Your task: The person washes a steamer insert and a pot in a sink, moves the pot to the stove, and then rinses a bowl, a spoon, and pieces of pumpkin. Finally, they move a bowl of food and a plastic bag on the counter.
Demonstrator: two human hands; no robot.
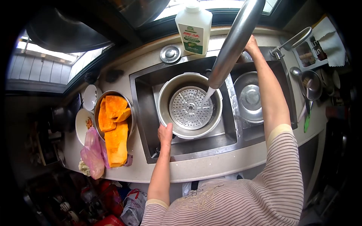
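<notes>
A large metal pot (164,89) stands in the left sink basin, with a round perforated steamer plate (191,108) inside it. Water runs from the thick metal faucet (235,45) into the pot. My left hand (165,134) is closed on the pot's near left side, at its handle. My right hand (252,46) reaches behind the faucet at the back of the sink; its fingers are mostly hidden, and what it touches cannot be made out. Under my right arm, a round metal lid or pan (249,97) lies in the right basin.
Left of the sink stand a metal bowl (132,130) of orange pumpkin pieces (116,145), a white bowl (80,126) and a pink plastic bag (92,154). Behind are a white bottle (194,28) and a small metal lid (170,54). Ladles and a small pan (312,84) lie right.
</notes>
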